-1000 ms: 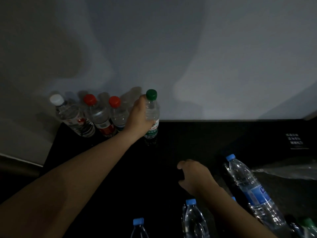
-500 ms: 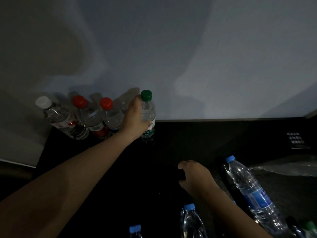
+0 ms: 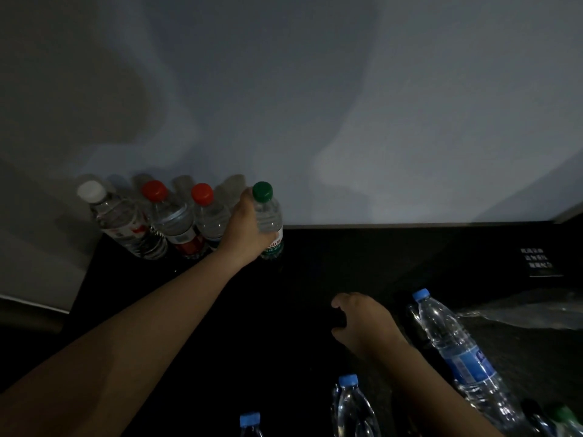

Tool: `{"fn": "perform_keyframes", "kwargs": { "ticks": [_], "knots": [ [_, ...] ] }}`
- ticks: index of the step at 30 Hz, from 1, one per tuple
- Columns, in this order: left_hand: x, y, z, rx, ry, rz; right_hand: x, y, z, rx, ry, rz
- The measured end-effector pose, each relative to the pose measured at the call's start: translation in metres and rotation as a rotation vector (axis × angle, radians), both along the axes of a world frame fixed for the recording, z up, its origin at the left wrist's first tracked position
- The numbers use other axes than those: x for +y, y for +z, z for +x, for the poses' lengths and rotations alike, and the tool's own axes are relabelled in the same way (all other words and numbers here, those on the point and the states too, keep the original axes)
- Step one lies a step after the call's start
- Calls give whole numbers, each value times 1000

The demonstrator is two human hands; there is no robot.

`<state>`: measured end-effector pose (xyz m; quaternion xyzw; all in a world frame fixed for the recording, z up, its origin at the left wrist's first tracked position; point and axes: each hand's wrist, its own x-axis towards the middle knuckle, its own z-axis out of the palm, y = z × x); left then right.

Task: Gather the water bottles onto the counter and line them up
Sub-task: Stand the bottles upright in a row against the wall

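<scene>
Against the wall at the back left of the black counter (image 3: 378, 257) stands a row: a white-capped bottle (image 3: 116, 222) and two red-capped bottles (image 3: 170, 219) (image 3: 209, 216). My left hand (image 3: 244, 231) grips a green-capped bottle (image 3: 268, 216) standing upright at the row's right end. My right hand (image 3: 366, 323) hovers low over the counter with loosely curled fingers, holding nothing. Blue-capped bottles stand nearer me: one tall at the right (image 3: 457, 351), one at the bottom middle (image 3: 353, 408), one cap at the bottom edge (image 3: 250, 421).
A pale wall rises right behind the counter. A crumpled clear plastic wrap (image 3: 536, 313) lies at the right. A small dark card with white print (image 3: 541, 263) sits at the far right. A green cap (image 3: 564, 414) shows in the bottom right corner.
The view shifted slightly. My left hand keeps its grip on the green-capped bottle at the row's end; my right hand has hardly moved.
</scene>
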<state>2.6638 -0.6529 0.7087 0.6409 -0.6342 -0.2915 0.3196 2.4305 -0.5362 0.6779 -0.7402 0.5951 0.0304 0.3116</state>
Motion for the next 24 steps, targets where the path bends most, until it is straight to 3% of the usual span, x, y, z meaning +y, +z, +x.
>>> {"fn": "perform_keyframes", "kwargs": {
  "ticks": [8,15,24],
  "knots": [
    [43,28,13,70,-35,90,13,26,6,36,-19,-2],
    [124,50,25,-230,-301,285,46,50,12,98,-19,8],
    [200,58,41,-285,-518,416,115,75,25,67,-110,17]
  ]
}}
